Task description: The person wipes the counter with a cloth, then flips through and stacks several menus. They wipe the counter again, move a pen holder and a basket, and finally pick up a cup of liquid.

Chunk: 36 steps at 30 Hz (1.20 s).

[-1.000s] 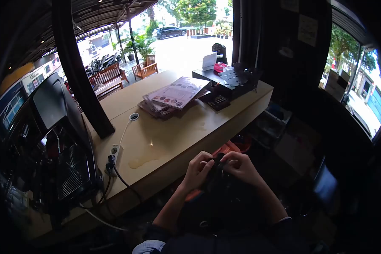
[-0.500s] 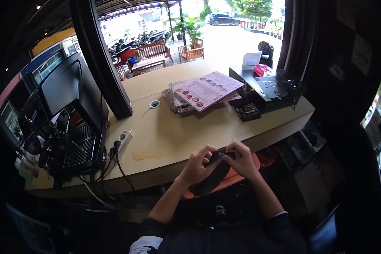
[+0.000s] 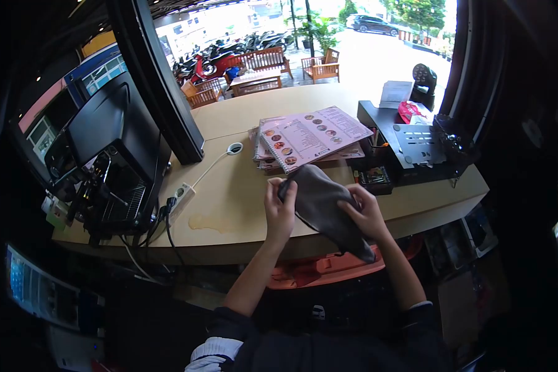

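Observation:
A dark grey cloth [image 3: 325,208] hangs spread between my two hands, in front of the counter's near edge. My left hand [image 3: 280,208] pinches its upper left corner between thumb and fingers. On the other side, my right hand [image 3: 363,212] grips its right edge, thumb on top. The cloth's lower end droops toward the right forearm. Just beyond it lies a stack of spiral-bound menus [image 3: 313,136] on the wooden counter [image 3: 229,201].
A black espresso machine [image 3: 115,158] stands at the left beside a dark post [image 3: 161,80]. A power strip [image 3: 181,197] with cables lies on the counter near a wet-looking stain [image 3: 211,222]. A black stand [image 3: 418,146] is at the right. An orange container [image 3: 316,271] sits below the edge.
The cloth was bunched between my close-together hands; it is now spread open. Both hands have risen over the counter and moved apart. The camera view has shifted.

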Each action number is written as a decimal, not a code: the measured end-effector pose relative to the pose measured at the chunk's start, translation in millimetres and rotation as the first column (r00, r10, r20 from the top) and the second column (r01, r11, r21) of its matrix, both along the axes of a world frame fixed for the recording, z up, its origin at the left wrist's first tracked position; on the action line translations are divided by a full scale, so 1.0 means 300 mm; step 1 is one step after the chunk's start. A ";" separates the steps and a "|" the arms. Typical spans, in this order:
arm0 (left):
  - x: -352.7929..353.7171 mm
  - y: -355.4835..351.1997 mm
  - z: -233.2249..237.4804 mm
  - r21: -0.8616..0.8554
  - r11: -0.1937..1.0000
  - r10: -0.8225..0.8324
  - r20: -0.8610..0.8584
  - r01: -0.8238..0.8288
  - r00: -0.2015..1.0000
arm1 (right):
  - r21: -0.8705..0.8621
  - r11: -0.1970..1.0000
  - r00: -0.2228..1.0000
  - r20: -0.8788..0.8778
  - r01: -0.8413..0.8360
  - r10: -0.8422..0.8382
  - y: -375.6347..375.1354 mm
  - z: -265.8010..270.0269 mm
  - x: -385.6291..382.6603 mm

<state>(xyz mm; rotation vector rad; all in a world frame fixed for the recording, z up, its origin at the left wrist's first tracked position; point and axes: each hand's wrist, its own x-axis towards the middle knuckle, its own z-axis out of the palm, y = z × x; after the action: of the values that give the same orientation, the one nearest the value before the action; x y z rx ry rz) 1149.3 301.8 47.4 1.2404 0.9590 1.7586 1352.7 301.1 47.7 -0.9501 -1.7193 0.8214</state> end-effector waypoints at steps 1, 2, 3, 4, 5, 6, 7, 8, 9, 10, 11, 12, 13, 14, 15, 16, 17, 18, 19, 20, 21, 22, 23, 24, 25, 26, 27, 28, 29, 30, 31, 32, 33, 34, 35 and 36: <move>-0.038 0.054 -0.042 -0.070 0.997 0.037 -0.007 -0.037 0.999 | 0.112 0.990 0.987 0.132 0.082 -0.097 0.034 0.013 -0.016; -0.068 0.080 -0.083 -0.068 0.996 0.056 -0.010 -0.057 0.998 | 0.256 0.964 0.954 0.262 0.074 -0.143 0.059 -0.001 -0.025; -0.096 0.095 -0.125 -0.046 0.982 0.176 -0.108 -0.181 0.979 | 0.397 0.917 0.903 0.376 0.046 -0.208 0.093 -0.027 -0.034; -0.130 0.110 -0.173 -0.012 0.954 0.292 -0.200 -0.300 0.935 | 0.445 0.892 0.842 0.509 -0.081 -0.177 0.124 -0.073 -0.043; -0.188 0.109 -0.242 -0.015 0.945 0.311 -0.261 -0.326 0.914 | 0.382 0.899 0.797 0.601 -0.213 -0.067 0.152 -0.127 -0.050; -0.223 0.072 -0.247 -0.045 0.942 0.307 -0.286 -0.332 0.908 | 0.327 0.906 0.741 0.671 -0.268 -0.024 0.167 -0.161 -0.068; -0.253 0.023 -0.248 -0.083 0.936 0.301 -0.309 -0.341 0.902 | 0.262 0.910 0.675 0.737 -0.320 0.026 0.177 -0.186 -0.091; -0.285 -0.022 -0.255 -0.095 0.928 0.316 -0.309 -0.360 0.897 | 0.251 0.906 0.671 0.740 -0.341 0.048 0.196 -0.206 -0.114; -0.318 -0.062 -0.258 -0.107 0.943 0.279 -0.253 -0.314 0.926 | 0.232 0.911 0.613 0.789 -0.340 0.028 0.219 -0.217 -0.141; -0.352 -0.099 -0.265 -0.115 0.957 0.243 -0.194 -0.268 0.950 | 0.216 0.915 0.550 0.835 -0.340 0.007 0.238 -0.230 -0.172; -0.392 -0.138 -0.274 -0.094 0.955 0.261 -0.195 -0.283 0.945 | 0.204 0.910 0.545 0.838 -0.361 0.028 0.247 -0.250 -0.206; -0.432 -0.180 -0.282 -0.123 0.947 0.277 -0.163 -0.298 0.947 | 0.189 0.920 0.599 0.798 -0.342 0.059 0.260 -0.265 -0.243; -0.471 -0.218 -0.286 -0.147 0.939 0.294 -0.131 -0.311 0.947 | 0.174 0.930 0.652 0.754 -0.323 0.085 0.275 -0.277 -0.282; -0.509 -0.252 -0.289 -0.135 0.932 0.324 -0.100 -0.336 0.941 | 0.190 0.944 0.725 0.686 -0.268 0.068 0.281 -0.296 -0.329; -0.542 -0.287 -0.287 -0.165 0.915 0.363 -0.056 -0.367 0.930 | 0.185 0.940 0.720 0.688 -0.287 0.084 0.292 -0.306 -0.380; -0.580 -0.314 -0.294 -0.167 0.899 0.403 -0.053 -0.406 0.914 | 0.174 0.960 0.784 0.617 -0.220 0.068 0.305 -0.315 -0.431; -0.616 -0.340 -0.301 -0.171 0.880 0.442 -0.049 -0.443 0.896 | 0.154 0.976 0.839 0.543 -0.154 0.047 0.319 -0.326 -0.484; -0.646 -0.362 -0.302 -0.164 0.864 0.476 -0.044 -0.476 0.878 | 0.161 0.979 0.867 0.497 -0.127 0.031 0.333 -0.331 -0.546; -0.670 -0.384 -0.298 -0.164 0.853 0.498 -0.027 -0.496 0.867 | 0.155 0.977 0.863 0.502 -0.146 0.049 0.348 -0.329 -0.606; -0.693 -0.401 -0.295 -0.167 0.841 0.518 -0.028 -0.515 0.855 | 0.126 0.983 0.895 0.441 -0.132 0.064 0.365 -0.325 -0.666; -0.717 -0.417 -0.292 -0.168 0.830 0.535 -0.031 -0.532 0.844 | 0.095 0.988 0.923 0.376 -0.118 0.074 0.384 -0.325 -0.726; -0.734 -0.434 -0.286 -0.170 0.823 0.545 -0.031 -0.542 0.838 | 0.095 0.988 0.957 0.275 -0.123 0.093 0.398 -0.325 -0.793; -0.748 -0.449 -0.280 -0.183 0.810 0.562 -0.027 -0.557 0.827 | 0.093 0.987 0.956 0.275 -0.132 0.102 0.413 -0.323 -0.838; -0.764 -0.463 -0.279 -0.198 0.797 0.577 -0.024 -0.570 0.816 | -0.094 0.975 0.947 0.238 -0.200 0.217 0.412 -0.291 -0.879; -0.782 -0.477 -0.281 -0.202 0.793 0.582 -0.025 -0.574 0.813 | -0.276 0.924 0.930 0.181 -0.266 0.321 0.410 -0.272 -0.916; -0.799 -0.490 -0.286 -0.205 0.791 0.587 -0.010 -0.576 0.810 | -0.232 0.919 0.912 0.191 -0.318 0.364 0.405 -0.263 -0.951; -0.814 -0.502 -0.290 -0.208 0.791 0.590 0.005 -0.576 0.808 | -0.239 0.917 0.910 0.193 -0.320 0.368 0.410 -0.281 -0.985; -0.829 -0.511 -0.293 -0.215 0.781 0.602 0.008 -0.587 0.798 | -0.146 0.923 0.892 0.242 -0.355 0.381 0.415 -0.299 -1.019; -0.843 -0.519 -0.296 -0.221 0.779 0.603 0.009 -0.586 0.798 | -0.052 0.919 0.874 0.292 -0.390 0.388 0.422 -0.315 -1.047; -0.857 -0.525 -0.300 -0.227 0.774 0.610 0.019 -0.591 0.792 | -0.027 0.896 0.841 0.335 -0.443 0.426 0.418 -0.307 -1.071; -0.868 -0.531 -0.303 -0.234 0.768 0.619 0.029 -0.596 0.785 | -0.032 0.896 0.839 0.338 -0.444 0.427 0.405 -0.304 -1.090; -0.874 -0.534 -0.304 -0.239 0.766 0.620 0.032 -0.596 0.784 | -0.056 0.876 0.813 0.347 -0.479 0.467 0.394 -0.300 -1.106; -0.878 -0.534 -0.302 -0.233 0.767 0.622 0.039 -0.598 0.782 | -0.080 0.855 0.787 0.354 -0.513 0.505 0.379 -0.287 -1.119; -0.881 -0.533 -0.299 -0.227 0.768 0.623 0.046 -0.600 0.780 | -0.117 0.828 0.740 0.393 -0.548 0.546 0.363 -0.261 -1.128; -0.883 -0.531 -0.297 -0.232 0.767 0.623 0.048 -0.598 0.780 | -0.122 0.828 0.738 0.395 -0.547 0.547 0.356 -0.264 -1.141; -0.884 -0.526 -0.293 -0.210 0.779 0.610 0.037 -0.590 0.792 | -0.109 0.796 0.692 0.436 -0.595 0.576 0.351 -0.265 -1.149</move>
<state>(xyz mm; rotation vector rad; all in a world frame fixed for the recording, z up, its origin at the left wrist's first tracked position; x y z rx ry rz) 884.2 144.0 -40.4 0.7434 1.5448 2.1201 1007.9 406.2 -31.9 -0.5683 -2.5149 1.0162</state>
